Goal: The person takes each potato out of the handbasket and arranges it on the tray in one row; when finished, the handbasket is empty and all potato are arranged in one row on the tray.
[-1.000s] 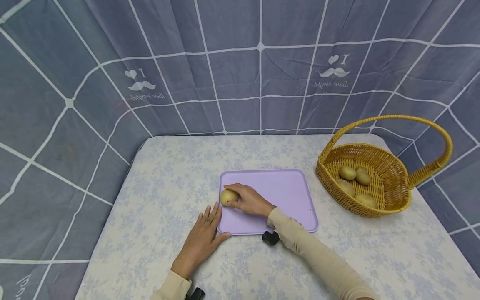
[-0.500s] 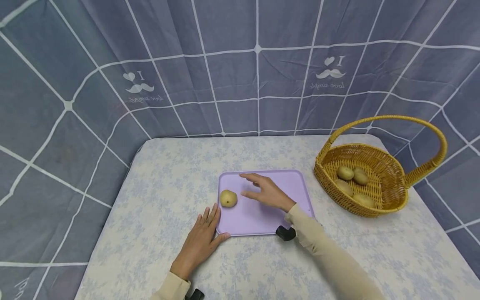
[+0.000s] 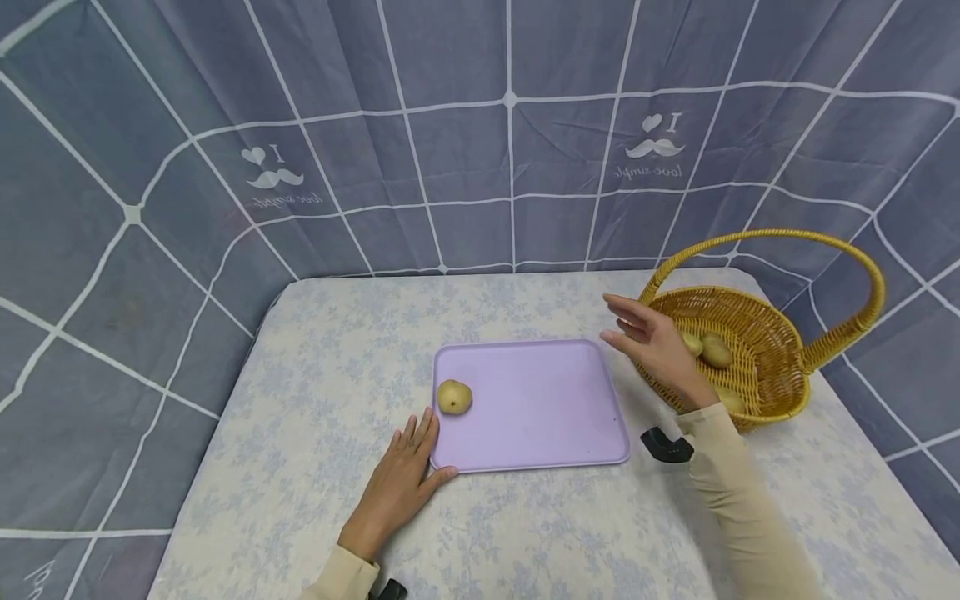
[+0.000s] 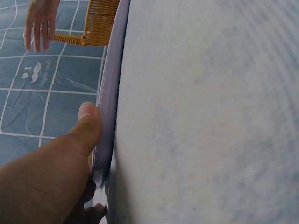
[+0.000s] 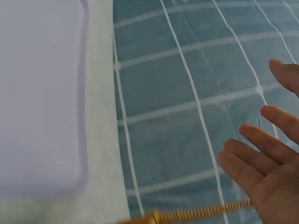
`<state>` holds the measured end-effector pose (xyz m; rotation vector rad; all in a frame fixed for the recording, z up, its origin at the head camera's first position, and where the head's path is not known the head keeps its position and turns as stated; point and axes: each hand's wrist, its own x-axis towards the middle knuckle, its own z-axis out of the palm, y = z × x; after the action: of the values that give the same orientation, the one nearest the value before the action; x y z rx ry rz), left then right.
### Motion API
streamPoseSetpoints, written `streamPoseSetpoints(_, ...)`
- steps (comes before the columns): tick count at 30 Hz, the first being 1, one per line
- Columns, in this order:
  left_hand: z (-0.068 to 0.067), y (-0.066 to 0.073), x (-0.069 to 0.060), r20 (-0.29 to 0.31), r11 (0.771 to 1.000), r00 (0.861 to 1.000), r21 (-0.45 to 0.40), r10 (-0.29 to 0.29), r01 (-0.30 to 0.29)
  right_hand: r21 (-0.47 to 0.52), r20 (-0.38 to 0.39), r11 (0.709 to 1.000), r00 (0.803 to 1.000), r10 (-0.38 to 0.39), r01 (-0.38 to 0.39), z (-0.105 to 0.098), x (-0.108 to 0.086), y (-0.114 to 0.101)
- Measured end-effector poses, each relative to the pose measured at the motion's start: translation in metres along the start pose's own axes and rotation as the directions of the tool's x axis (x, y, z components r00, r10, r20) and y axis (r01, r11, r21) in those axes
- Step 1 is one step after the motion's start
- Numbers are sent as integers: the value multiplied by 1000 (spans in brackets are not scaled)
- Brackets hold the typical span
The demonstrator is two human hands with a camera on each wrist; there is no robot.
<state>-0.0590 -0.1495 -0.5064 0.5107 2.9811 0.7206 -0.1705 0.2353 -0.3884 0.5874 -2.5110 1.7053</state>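
Observation:
A round yellowish potato [image 3: 454, 397] sits at the left side of the lilac tray [image 3: 540, 408]. My left hand [image 3: 397, 487] lies at the tray's lower left corner, fingers straight, with its thumb against the near edge; the left wrist view shows the thumb [image 4: 88, 122] touching the rim. Over the left part of the wicker basket [image 3: 783, 350] is my right hand [image 3: 660, 346], its fingers extended and holding nothing. Several potatoes lie in the basket, among them one potato [image 3: 716, 351] in plain sight; others are partly hidden behind the right hand.
A pale floral cloth covers the table [image 3: 337, 333]. Behind and around it hangs a blue-grey checked curtain [image 3: 465, 150]. The basket's tall arched handle [image 3: 780, 235] rises at the table's right side.
My right hand has let go of the potato on the tray and moved right, to the basket. The left hand has stayed at the tray corner.

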Motion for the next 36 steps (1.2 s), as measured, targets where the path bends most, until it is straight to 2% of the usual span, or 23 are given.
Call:
streamPoseSetpoints(5, 1, -1, 0, -3, 1000, 1000, 2, -3, 3, -13, -106, 999, 993, 47, -48, -30, -10, 3)
streamPoseSetpoints(10, 2, -1, 1, 1, 1000, 1000, 1, -6, 6, -4, -183, 998, 981, 64, -66, -53, -12, 8)
streamPoseSetpoints(15, 2, -1, 0, 4, 1000, 1000, 0, -10, 10, -30, -209, 996, 975, 75, -83, -72, -8, 20)
streamPoseSetpoints(19, 2, -1, 1, -2, 1000, 1000, 2, -9, 9, -102, -211, 980, 966, 147, -171, -85, -1, 36)
streamPoseSetpoints(23, 2, -1, 1, -4, 1000, 1000, 1, -10, 10, -195, -160, 941, 956, 248, -277, -95, 7, 52)
streamPoseSetpoints(29, 2, -1, 0, -4, 1000, 1000, 0, -8, 8, -272, -35, 898, 936, 351, -347, -103, 10, 73)
streamPoseSetpoints(32, 3, -1, 0, -6, 1000, 1000, -3, -5, 5, -298, 18, 875, 914, 406, -383, -103, 7, 82)
streamPoseSetpoints(36, 4, -2, -1, -12, 1000, 1000, -3, -2, 2, -318, 73, 863, 897, 436, -393, -104, 2, 92)
